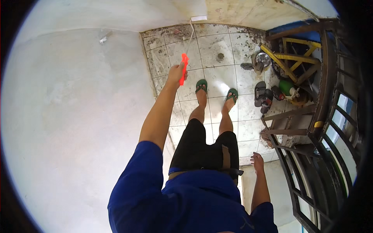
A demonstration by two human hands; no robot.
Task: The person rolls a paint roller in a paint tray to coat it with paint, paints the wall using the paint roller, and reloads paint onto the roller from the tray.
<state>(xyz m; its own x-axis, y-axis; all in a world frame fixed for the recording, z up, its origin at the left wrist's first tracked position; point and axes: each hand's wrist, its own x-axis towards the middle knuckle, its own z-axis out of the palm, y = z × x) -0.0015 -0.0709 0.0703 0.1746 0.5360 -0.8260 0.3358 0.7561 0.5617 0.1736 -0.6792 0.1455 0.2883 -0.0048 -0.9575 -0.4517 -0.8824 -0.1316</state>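
Observation:
My left hand [177, 75] is closed around the red-orange handle of a paint roller [183, 71]. A bent wire frame runs away from it to a white roller sleeve [198, 18]. The sleeve is at the wall ahead, where a whitish part [163, 11] borders a stained yellowish part [230, 11]; whether it presses on the surface I cannot tell. My right hand [257, 163] hangs low by my side, holding nothing, its fingers loosely apart.
Grimy white floor tiles [217, 75] with a round drain [220, 56] lie around my green flip-flops [201, 84]. To the right are a metal container [262, 59], a cordless drill [265, 104], a green bottle [287, 88], a yellow frame [297, 58] and a dark barred frame [317, 128]. A pale wall [78, 116] stands left.

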